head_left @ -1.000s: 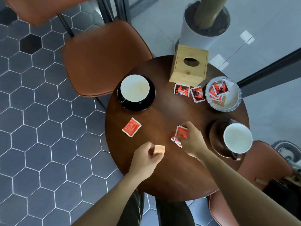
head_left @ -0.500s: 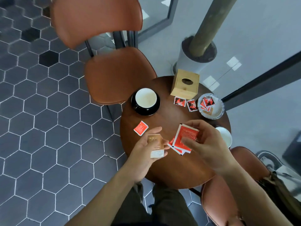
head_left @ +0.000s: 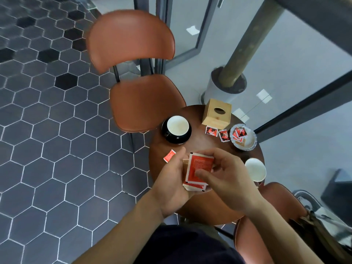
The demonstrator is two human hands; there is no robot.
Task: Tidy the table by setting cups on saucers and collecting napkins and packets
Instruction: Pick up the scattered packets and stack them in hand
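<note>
Both hands are raised over the round wooden bench [head_left: 192, 202], sharing one stack of packets [head_left: 197, 171]. The left hand [head_left: 172, 182] cups the stack from below and the left, grip curled around it. The right hand [head_left: 226, 175] has its grip pinching the top red packet, thumb [head_left: 202, 173] on its face, fingers over the top edge. That packet has pale print on red, too blurred to read. A tan packet edge shows at the left of the stack.

One red packet [head_left: 169, 156] lies flat on the bench just left of the left hand; its print is unreadable.

Two red-and-black packets [head_left: 217, 132] lie side by side in front of the wooden tissue box [head_left: 217, 116]. There is a graphic on them, no legible text. The box has an oval hole on top, with nothing showing in it.

The silver dish [head_left: 250, 142], right of those two, holds several of the same red-and-black packets plus a tan one.

A white-lined cup [head_left: 178, 125] sits on a black saucer [head_left: 176, 139] at the left rear, looks empty. A second white cup [head_left: 255, 169] is at the right edge, partly behind the right hand; cannot tell what it stands on.

There are brown chairs at the far side and near right.
</note>
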